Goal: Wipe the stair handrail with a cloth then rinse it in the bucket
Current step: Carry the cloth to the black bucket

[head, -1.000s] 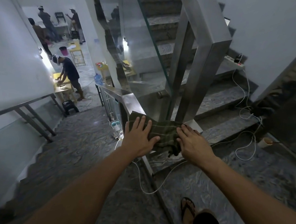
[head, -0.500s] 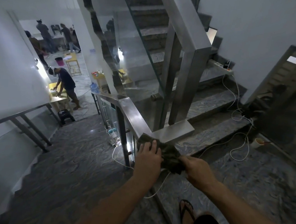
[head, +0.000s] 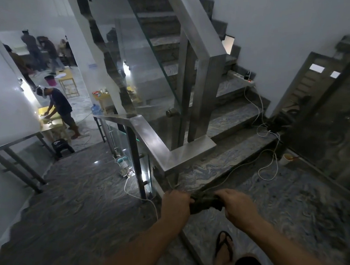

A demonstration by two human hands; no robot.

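Observation:
A dark green cloth [head: 204, 202] is bunched between both hands, held in the air in front of me and clear of the rail. My left hand [head: 175, 201] grips its left end, and my right hand [head: 237, 207] grips its right end. The steel handrail [head: 168, 152] lies beyond the hands; it bends at a flat corner and rises along a steel post [head: 203, 97] beside a glass panel [head: 138, 57]. No bucket is in view.
Marble stairs go down at the left and up at the back. White cables [head: 267, 159] trail over the landing near a power strip [head: 241, 77] and a small cup [head: 288, 159]. My sandalled foot [head: 223, 253] is below. Several people work in the room below left.
Both hands were pressing the cloth flat on the handrail corner. They have since lifted it off, drawn it back toward me and bunched it up between them.

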